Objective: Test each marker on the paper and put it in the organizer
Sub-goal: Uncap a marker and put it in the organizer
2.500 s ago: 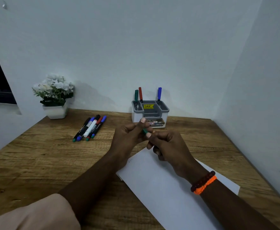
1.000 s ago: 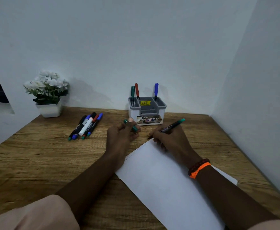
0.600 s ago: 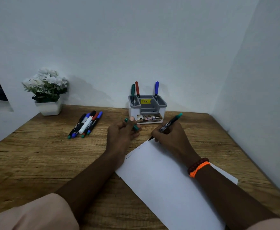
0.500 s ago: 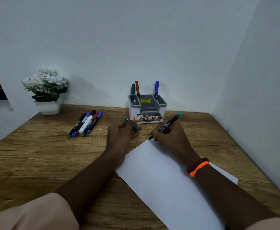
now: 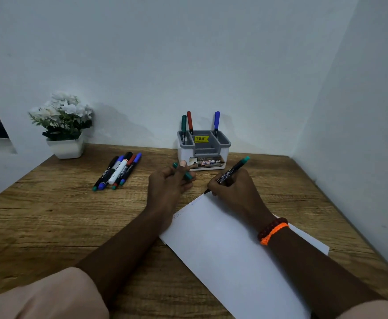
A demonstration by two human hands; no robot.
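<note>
The right hand [image 5: 234,192] pinches an uncapped green marker [image 5: 231,173] in a writing grip, fingers curled round its dark barrel, the green end tilted up and away toward the right and the tip down at the far corner of the sheet of paper [image 5: 234,249]; whether the tip touches the paper or sits just past its edge cannot be told. The left hand [image 5: 167,185] rests on the table [image 5: 50,226] just left of that corner, its thumb and curled fingers holding the green cap [image 5: 183,172]. A few faint marks run along the paper's left edge. An orange and dark bracelet [image 5: 272,230] circles the right wrist.

Just beyond both hands stands the grey and white organizer [image 5: 203,149], against the wall, with a green marker [image 5: 183,127] and a red marker [image 5: 189,122] upright in its left compartment and a blue marker [image 5: 216,122] in its right one. To the left, a bundle of loose markers [image 5: 117,171] lies side by side on the table. Further left, by the wall, sits a white pot of white flowers [image 5: 64,127]
</note>
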